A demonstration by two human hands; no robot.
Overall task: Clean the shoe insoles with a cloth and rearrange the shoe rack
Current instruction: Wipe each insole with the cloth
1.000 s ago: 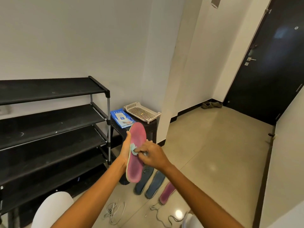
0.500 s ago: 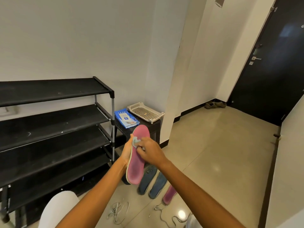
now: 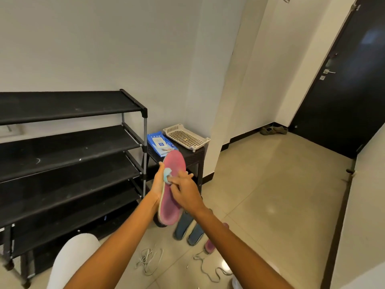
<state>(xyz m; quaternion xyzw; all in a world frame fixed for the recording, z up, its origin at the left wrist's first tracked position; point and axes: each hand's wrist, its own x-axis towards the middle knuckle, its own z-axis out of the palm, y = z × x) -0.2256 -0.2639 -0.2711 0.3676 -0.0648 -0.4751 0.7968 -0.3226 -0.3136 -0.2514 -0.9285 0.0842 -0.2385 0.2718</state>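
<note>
Since a moment ago, the cloth has slid across the pink insole; right hand pinches it, left hand grips the insole upright before the shoe rack, wiping unfinished.

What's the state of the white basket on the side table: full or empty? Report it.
Empty, as far as shows. The white basket on the dark side table shows its perforated floor bare, nothing inside; the wipes pack lies beside it.

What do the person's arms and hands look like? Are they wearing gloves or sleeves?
No gloves and no sleeves that show. Both forearms are bare all the way to the bottom of the picture. The left hand and right hand are bare too, with no rings, watch or bracelets visible.
</note>
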